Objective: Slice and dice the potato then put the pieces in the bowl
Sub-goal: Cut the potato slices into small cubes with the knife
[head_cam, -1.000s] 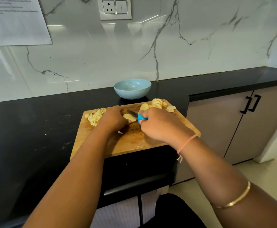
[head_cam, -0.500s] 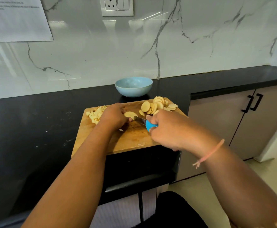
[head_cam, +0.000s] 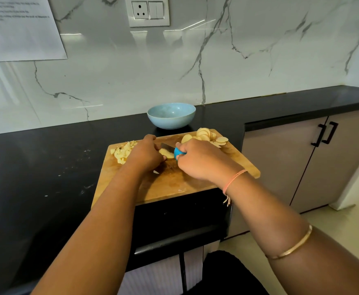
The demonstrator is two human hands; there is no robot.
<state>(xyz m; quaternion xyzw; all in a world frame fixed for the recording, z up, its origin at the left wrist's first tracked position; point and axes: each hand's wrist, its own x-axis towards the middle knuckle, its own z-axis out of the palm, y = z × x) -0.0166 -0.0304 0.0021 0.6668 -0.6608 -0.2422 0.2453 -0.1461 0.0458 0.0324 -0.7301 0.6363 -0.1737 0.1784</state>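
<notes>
View from the person's head, looking down over two bare forearms that reach forward to a wooden cutting board [head_cam: 174, 184] on a black countertop [head_cam: 46, 167]. The left hand [head_cam: 144, 153] lies palm down near the middle of the board, knuckles raised and fingers curled down onto a pale yellow potato piece [head_cam: 167, 154], pinning it to the wood. The right hand [head_cam: 197, 160] sits just beside it, fist closed around the blue handle of a knife [head_cam: 168, 147], wrist bent inward; the dark blade points away and to the left, its edge resting across the potato piece between the two hands. A thin pink thread bracelet [head_cam: 234, 180] circles the right wrist and a gold bangle [head_cam: 291, 245] sits further up that forearm. The potato is in three lots on the board: the piece under the blade, a heap of small diced bits [head_cam: 123, 152] at the far left corner just behind the left hand, and a loose pile of round slices [head_cam: 206, 136] at the far right corner. One tiny white scrap lies on the board near the left wrist. A light blue bowl [head_cam: 171, 116] stands upright on the countertop just behind the board, apart from it. Behind is a white marble wall with a socket plate [head_cam: 147, 11] and a printed paper sheet [head_cam: 21, 28]; grey cabinet doors [head_cam: 302, 162] with black handles are to the right
</notes>
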